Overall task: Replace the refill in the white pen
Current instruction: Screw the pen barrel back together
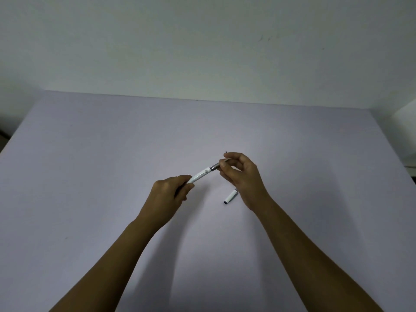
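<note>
My left hand grips the rear end of the white pen barrel, which slants up to the right above the table. My right hand pinches the pen's grey front section between thumb and fingers. A thin dark tip pokes out just above the right fingers. The white pen cap lies on the table below the right hand, its dark open end toward me.
The pale lilac table stretches to a light wall at the back. A white object stands at the table's right edge. A dark gap shows past the left edge.
</note>
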`<action>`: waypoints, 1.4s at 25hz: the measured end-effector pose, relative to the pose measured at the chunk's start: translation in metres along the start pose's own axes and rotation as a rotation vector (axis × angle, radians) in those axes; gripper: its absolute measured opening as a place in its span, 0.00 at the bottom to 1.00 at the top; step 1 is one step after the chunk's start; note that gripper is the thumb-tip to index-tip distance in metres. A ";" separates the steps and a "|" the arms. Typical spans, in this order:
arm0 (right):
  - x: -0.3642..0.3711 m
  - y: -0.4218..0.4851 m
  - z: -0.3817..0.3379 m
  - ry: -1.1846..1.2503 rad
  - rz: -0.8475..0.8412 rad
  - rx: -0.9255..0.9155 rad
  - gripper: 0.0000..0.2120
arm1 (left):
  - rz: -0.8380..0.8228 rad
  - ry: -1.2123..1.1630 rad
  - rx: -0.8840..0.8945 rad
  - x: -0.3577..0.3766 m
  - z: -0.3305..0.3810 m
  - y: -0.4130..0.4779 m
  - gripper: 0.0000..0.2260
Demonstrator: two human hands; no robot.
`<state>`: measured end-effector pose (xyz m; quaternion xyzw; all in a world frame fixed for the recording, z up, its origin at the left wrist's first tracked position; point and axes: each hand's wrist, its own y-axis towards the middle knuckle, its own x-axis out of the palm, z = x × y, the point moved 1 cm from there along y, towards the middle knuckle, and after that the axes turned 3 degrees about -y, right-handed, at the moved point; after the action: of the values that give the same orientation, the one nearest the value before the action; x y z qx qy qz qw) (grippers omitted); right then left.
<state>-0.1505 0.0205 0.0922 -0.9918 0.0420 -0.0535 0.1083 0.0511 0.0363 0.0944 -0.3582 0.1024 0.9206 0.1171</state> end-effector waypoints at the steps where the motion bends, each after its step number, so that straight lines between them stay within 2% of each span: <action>1: 0.000 -0.002 -0.001 -0.041 -0.021 -0.016 0.07 | 0.000 -0.002 0.008 -0.003 -0.001 0.001 0.04; 5: -0.005 -0.005 -0.010 -0.390 -0.080 -0.167 0.08 | -0.080 -0.035 0.027 -0.012 -0.007 0.002 0.08; 7: -0.007 -0.007 -0.015 -0.474 -0.109 -0.229 0.10 | -0.114 -0.045 0.054 -0.016 -0.007 0.001 0.08; 11: -0.005 -0.009 -0.022 -0.665 -0.139 -0.385 0.05 | -0.052 -0.009 0.135 -0.023 -0.003 0.000 0.08; 13: 0.000 -0.010 -0.021 -0.760 -0.088 -0.384 0.16 | -0.035 -0.003 0.164 -0.024 -0.001 -0.002 0.08; 14: 0.002 -0.010 -0.021 -0.766 -0.061 -0.368 0.17 | -0.033 0.002 0.169 -0.023 0.000 -0.002 0.08; 17: 0.002 -0.010 -0.020 -0.663 -0.071 -0.337 0.04 | -0.016 0.023 0.154 -0.023 0.001 -0.003 0.06; 18: 0.001 -0.011 -0.022 -0.620 -0.111 -0.339 0.03 | -0.005 0.025 0.145 -0.024 0.001 -0.003 0.06; 20: -0.003 -0.011 -0.027 -0.616 -0.164 -0.352 0.07 | 0.010 0.021 0.144 -0.026 0.002 -0.003 0.06; 22: -0.003 -0.010 -0.030 -0.684 -0.181 -0.356 0.05 | 0.002 0.021 0.165 -0.029 0.004 -0.004 0.06; 24: -0.003 -0.010 -0.031 -0.744 -0.179 -0.374 0.09 | -0.008 0.022 0.184 -0.031 0.005 -0.006 0.06; 26: -0.002 -0.011 -0.031 -0.699 -0.178 -0.370 0.06 | -0.002 0.022 0.175 -0.032 0.006 -0.007 0.06; 29: -0.005 -0.013 -0.036 -0.659 -0.207 -0.400 0.07 | 0.003 0.040 0.159 -0.033 0.007 -0.007 0.05; 31: -0.005 -0.013 -0.036 -0.707 -0.207 -0.408 0.01 | -0.006 0.034 0.164 -0.033 0.008 -0.007 0.05; 33: -0.005 -0.014 -0.038 -0.746 -0.176 -0.403 0.07 | -0.015 0.018 0.168 -0.033 0.009 -0.008 0.06; 35: -0.005 -0.016 -0.039 -0.718 -0.204 -0.414 0.05 | -0.017 0.007 0.163 -0.033 0.010 -0.009 0.06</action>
<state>-0.1585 0.0282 0.1328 -0.9474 -0.0867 0.2942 -0.0911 0.0709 0.0431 0.1233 -0.3517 0.1743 0.9069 0.1530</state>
